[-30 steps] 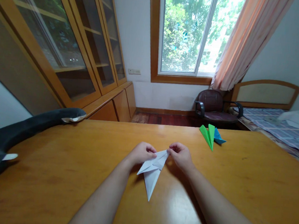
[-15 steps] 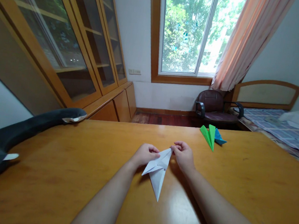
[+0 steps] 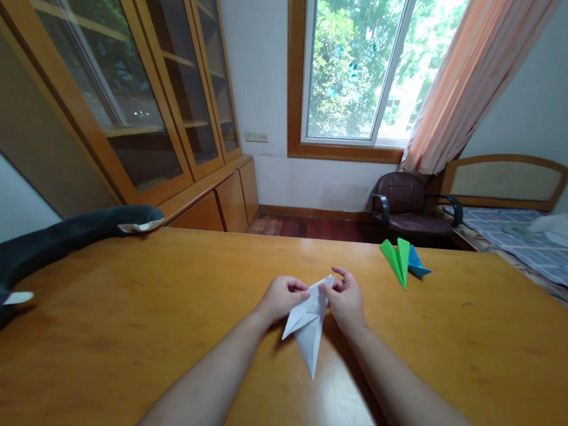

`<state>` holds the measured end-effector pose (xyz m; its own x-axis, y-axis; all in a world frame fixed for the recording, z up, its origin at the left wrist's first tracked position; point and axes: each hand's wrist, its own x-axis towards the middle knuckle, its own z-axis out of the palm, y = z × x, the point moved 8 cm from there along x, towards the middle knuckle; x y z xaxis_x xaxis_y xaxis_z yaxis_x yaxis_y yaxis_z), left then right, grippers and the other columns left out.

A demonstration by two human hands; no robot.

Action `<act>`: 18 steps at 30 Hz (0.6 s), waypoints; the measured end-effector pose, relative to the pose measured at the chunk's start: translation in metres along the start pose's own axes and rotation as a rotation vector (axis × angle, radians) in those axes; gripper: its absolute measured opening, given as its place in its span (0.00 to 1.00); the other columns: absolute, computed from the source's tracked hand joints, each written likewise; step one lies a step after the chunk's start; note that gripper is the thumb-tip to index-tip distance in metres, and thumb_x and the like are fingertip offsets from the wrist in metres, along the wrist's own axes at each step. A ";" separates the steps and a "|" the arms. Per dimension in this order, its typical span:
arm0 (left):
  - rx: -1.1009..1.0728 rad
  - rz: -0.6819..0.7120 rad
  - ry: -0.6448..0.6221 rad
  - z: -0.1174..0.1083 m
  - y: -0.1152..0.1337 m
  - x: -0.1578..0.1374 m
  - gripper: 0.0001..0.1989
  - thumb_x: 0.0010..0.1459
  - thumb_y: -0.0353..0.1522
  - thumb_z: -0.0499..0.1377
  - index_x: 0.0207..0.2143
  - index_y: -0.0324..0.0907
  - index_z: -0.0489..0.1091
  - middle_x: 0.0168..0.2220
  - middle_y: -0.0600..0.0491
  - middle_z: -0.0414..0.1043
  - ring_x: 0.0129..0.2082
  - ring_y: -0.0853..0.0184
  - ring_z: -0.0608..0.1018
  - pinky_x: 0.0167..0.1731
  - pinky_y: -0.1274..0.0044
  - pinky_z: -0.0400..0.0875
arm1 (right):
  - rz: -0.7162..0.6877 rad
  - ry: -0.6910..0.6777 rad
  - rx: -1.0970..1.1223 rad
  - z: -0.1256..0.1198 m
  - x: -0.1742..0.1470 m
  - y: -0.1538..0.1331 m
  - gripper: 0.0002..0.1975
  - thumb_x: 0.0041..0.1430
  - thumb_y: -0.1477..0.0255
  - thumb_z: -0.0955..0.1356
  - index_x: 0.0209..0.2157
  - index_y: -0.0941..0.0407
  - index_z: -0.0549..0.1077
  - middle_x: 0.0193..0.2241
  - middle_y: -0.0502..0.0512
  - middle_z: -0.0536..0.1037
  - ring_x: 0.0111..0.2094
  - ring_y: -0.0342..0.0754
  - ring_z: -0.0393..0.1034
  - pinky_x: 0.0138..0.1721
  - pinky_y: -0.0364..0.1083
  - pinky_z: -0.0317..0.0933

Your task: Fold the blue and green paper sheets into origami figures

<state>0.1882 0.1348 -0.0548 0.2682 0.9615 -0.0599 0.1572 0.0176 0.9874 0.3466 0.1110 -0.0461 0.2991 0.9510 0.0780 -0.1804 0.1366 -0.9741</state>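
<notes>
A white folded paper (image 3: 309, 329) is held just above the wooden table (image 3: 152, 334), one long point hanging down toward me and a shorter one to the lower left. My left hand (image 3: 282, 299) pinches its upper left edge between thumb and fingers. On the other side, my right hand (image 3: 346, 299) grips the upper right corner, thumb on top of the paper and fingertips curled behind it. The undersides of the paper and some fingertips are hidden.
Near the far edge lie a green paper plane (image 3: 398, 261) and a blue folded paper (image 3: 418, 261). A dark, curved object with white patches (image 3: 60, 238) rests along the left side. Past the table stand a chair (image 3: 405, 201) and a bed (image 3: 527, 236).
The white paper and my left hand have shifted slightly right. My right thumb has moved farther onto the paper's upper corner, and the long point hangs more to the right.
</notes>
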 end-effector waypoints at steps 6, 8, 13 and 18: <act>-0.069 -0.011 0.016 -0.001 -0.004 0.003 0.06 0.42 0.30 0.66 0.25 0.36 0.75 0.23 0.53 0.74 0.21 0.72 0.71 0.24 0.80 0.65 | 0.078 -0.063 -0.058 0.006 0.000 0.008 0.30 0.36 0.74 0.71 0.46 0.56 0.62 0.19 0.42 0.72 0.20 0.43 0.67 0.23 0.42 0.60; -0.070 -0.008 0.018 -0.001 -0.003 0.002 0.06 0.42 0.30 0.66 0.25 0.36 0.75 0.23 0.53 0.74 0.21 0.72 0.72 0.24 0.80 0.65 | 0.117 -0.086 -0.094 0.009 0.000 0.013 0.31 0.35 0.76 0.70 0.46 0.55 0.63 0.20 0.43 0.73 0.21 0.44 0.68 0.23 0.42 0.61; -0.065 0.006 0.057 -0.003 -0.001 0.001 0.06 0.41 0.29 0.66 0.25 0.36 0.75 0.22 0.53 0.74 0.22 0.72 0.72 0.23 0.81 0.65 | 0.157 -0.109 -0.155 0.012 -0.003 0.017 0.31 0.33 0.80 0.69 0.45 0.57 0.65 0.22 0.45 0.74 0.24 0.46 0.71 0.24 0.42 0.64; -0.048 0.030 0.085 -0.005 0.002 0.001 0.06 0.42 0.30 0.65 0.25 0.36 0.75 0.23 0.53 0.75 0.22 0.71 0.73 0.24 0.80 0.66 | 0.147 -0.121 -0.202 0.015 -0.005 0.017 0.29 0.31 0.81 0.70 0.42 0.57 0.67 0.26 0.48 0.77 0.29 0.48 0.73 0.30 0.44 0.66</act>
<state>0.1842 0.1368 -0.0527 0.1897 0.9816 -0.0199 0.1037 0.0001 0.9946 0.3279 0.1130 -0.0603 0.1671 0.9845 -0.0540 -0.0190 -0.0515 -0.9985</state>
